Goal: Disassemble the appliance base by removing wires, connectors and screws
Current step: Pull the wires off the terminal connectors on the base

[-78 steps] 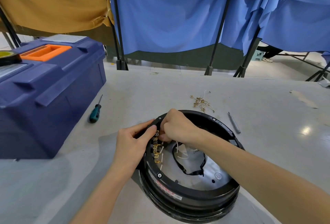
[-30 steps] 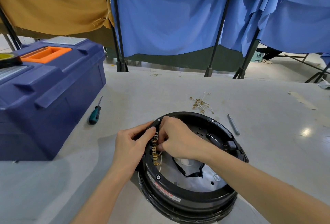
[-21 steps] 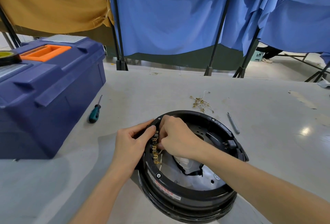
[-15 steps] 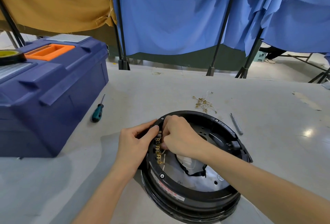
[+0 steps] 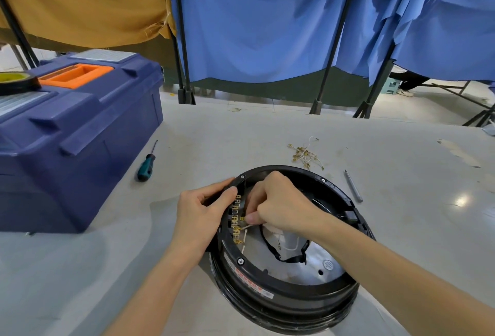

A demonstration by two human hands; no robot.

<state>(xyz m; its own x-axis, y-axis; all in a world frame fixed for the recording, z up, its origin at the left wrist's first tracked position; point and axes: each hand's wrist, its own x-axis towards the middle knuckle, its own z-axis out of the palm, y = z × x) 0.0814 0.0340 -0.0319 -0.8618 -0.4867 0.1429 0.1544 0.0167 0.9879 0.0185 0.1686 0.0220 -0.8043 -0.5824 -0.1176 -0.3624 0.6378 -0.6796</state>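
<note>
A round black appliance base [image 5: 281, 292] lies open side up on the table, with a silver plate and a black gasket loop inside. A row of brass terminals [image 5: 236, 221] runs along its left inner rim, with thin white wires [image 5: 244, 234] leading from them. My left hand [image 5: 202, 215] grips the left rim from outside, thumb on the edge. My right hand [image 5: 278, 201] reaches inside and pinches a small brass connector [image 5: 243, 218] between thumb and forefinger, right beside the terminal row.
A big blue toolbox [image 5: 67, 134] with an orange handle stands at the left, a tape roll [image 5: 16, 82] on it. A green-handled screwdriver [image 5: 146, 165] lies beside it. A heap of removed brass connectors and wires [image 5: 305, 154] and a grey metal tool [image 5: 353, 189] lie beyond the base.
My right hand has slid down the terminal row, from its upper end to the middle, and now pinches a connector there. My left hand stays on the rim.
</note>
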